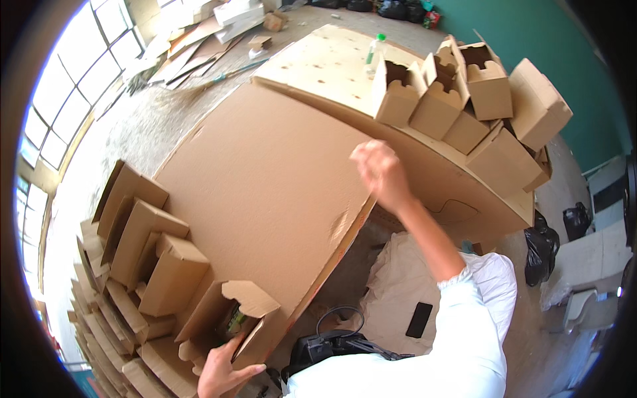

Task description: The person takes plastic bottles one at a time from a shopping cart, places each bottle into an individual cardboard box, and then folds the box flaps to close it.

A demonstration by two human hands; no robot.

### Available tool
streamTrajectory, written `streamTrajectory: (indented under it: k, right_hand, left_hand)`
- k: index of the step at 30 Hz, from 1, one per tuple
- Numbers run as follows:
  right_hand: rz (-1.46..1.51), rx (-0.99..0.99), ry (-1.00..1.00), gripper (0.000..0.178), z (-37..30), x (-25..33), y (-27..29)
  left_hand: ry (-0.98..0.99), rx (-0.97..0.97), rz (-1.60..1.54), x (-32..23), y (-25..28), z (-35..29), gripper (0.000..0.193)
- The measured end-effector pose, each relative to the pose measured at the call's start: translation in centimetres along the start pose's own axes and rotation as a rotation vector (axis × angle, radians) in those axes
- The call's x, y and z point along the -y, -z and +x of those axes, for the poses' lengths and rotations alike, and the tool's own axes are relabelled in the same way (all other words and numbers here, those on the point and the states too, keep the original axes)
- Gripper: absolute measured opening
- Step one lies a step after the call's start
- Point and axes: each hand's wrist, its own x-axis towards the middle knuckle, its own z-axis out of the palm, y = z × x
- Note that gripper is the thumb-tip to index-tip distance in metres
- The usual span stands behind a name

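An open cardboard box (262,328) stands at the near left of the brown cardboard tabletop (265,179), its scalloped flap raised. Something dark and green (235,322) lies inside, too shaded to name. My left hand (225,371) grips the box's near side, fingers at the rim and thumb spread along the outside. Over the tabletop's right edge, my right hand (381,174) is raised with its fingers curled in. It is slightly blurred, and whatever it may hold is hidden.
Stacked open boxes (169,275) crowd the left side. More open boxes (438,99) and a green-capped bottle (375,50) stand on a plywood-topped table (312,60) beyond. A black phone (419,320) lies on beige cloth near me, beside a black bag (325,348).
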Motion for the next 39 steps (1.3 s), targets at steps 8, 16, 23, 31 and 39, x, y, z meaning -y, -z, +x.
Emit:
streamTrajectory:
  k: [8,16,23,31,39]
  right_hand:
    - [-0.229,0.061,-0.273,0.039,6.9,-9.5,1.4]
    - [0.727,0.699,-0.053,0.061,-3.4,14.3,-7.1]
    - [0.988,0.785,0.148,0.060,-6.1,21.9,-10.1]
    - [0.901,0.811,0.259,0.050,-6.1,23.3,-11.0]
    - [0.623,0.360,0.040,0.068,-6.2,26.7,-11.7]
  left_hand:
    - [0.177,-0.249,0.246,1.3,-1.4,-1.6,0.051]
    - [0.221,-1.237,0.320,3.2,-4.0,-8.3,0.086]
    - [0.270,-1.307,-0.230,6.7,-9.4,-9.5,0.093]
    - [0.054,-1.067,-0.113,8.3,-6.7,-6.4,0.032]
    - [0.082,-1.157,0.077,9.4,-4.8,-5.5,0.075]
